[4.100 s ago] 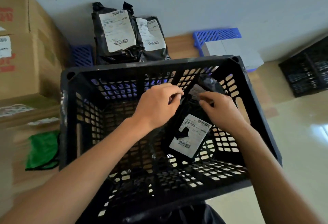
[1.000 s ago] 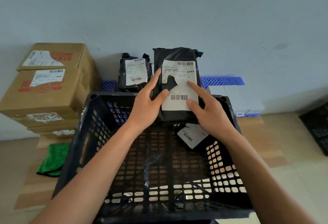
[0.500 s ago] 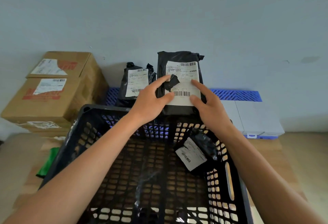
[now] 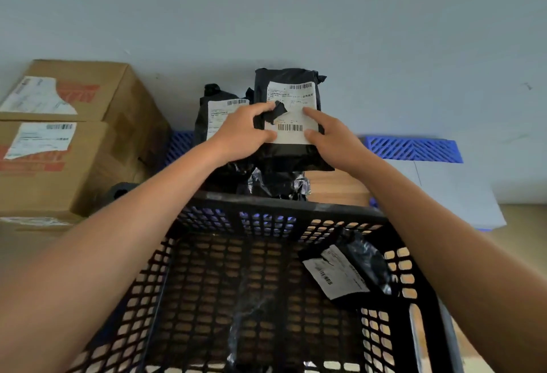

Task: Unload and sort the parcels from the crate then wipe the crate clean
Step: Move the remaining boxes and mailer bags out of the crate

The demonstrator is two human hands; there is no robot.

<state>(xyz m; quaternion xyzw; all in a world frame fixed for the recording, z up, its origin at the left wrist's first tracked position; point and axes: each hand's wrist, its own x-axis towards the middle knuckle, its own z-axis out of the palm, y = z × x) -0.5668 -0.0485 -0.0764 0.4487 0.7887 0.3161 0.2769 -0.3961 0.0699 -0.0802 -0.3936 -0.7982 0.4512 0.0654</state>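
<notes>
1. One small parcel is seen left in the crate, leaned against the right wall with its label turned up. Unloading is therefore judged unfinished, and wiping cannot yet be started.
2. A clear scrap of film is seen lying on the crate floor near the middle; what it is cannot be told for certain.
3. Both forearms are stretched over the far rim of the crate, so that the sorting spot behind it can be reached.
4. A black parcel is held upright past the rim. The left hand is curled round its left edge, thumb on the label; the right hand grasps the right edge, fingers laid across the label. The two-sided hold is judged to keep the soft bag square while it is stood up.
5. It is placed just beside another bagged parcel, label forward, against the wall. Like is apparently grouped with like, labels kept readable.
6. Two cardboard boxes are stacked apart at far left, and a blue pallet lies along the wall.
</notes>
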